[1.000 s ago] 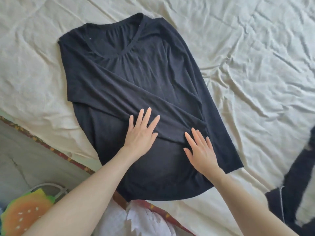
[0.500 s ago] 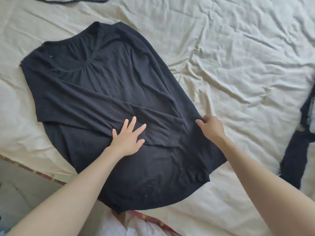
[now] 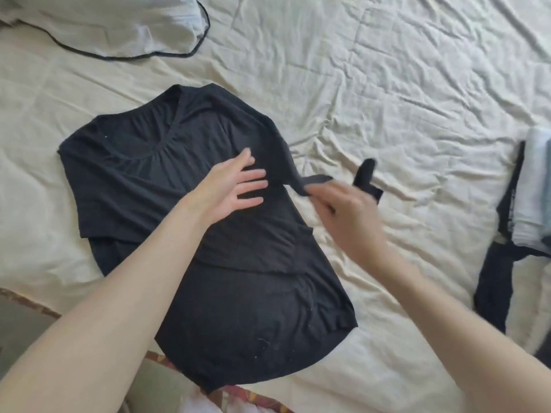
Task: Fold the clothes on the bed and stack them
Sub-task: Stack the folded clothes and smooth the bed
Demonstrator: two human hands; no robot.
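Lying flat on the wrinkled cream bed sheet (image 3: pixel 372 84), the black long-sleeved knit top (image 3: pixel 226 278) fills the middle of the view, its scooped neckline toward 11 o'clock and its curved hem toward 5 o'clock, close to the edge of the bed. One sleeve is already folded across the body, forming a straight band over the chest.

The left hand (image 3: pixel 235 189) sits over the upper chest of the top, fingers straight and spread, palm turned partly sideways; whether it touches the fabric cannot be told. The right hand (image 3: pixel 343 210) is at 3 o'clock from it, just off the garment's edge, blurred, its fingers curled around and pinching the black sleeve (image 3: pixel 293 171) of the same top. That sleeve rises from the shoulder in a narrow twisted strip, and its cuff end sticks up past the knuckles.

At 3 o'clock near the frame edge rests a stack of folded pale blue and white clothes (image 3: pixel 533 192), with a dark garment (image 3: pixel 492 281) trailing from beneath it toward 4 o'clock. At 11 o'clock lies a white pillow with black piping (image 3: pixel 113 22). A patterned red-brown bed border (image 3: pixel 238 394) shows at 6 o'clock.
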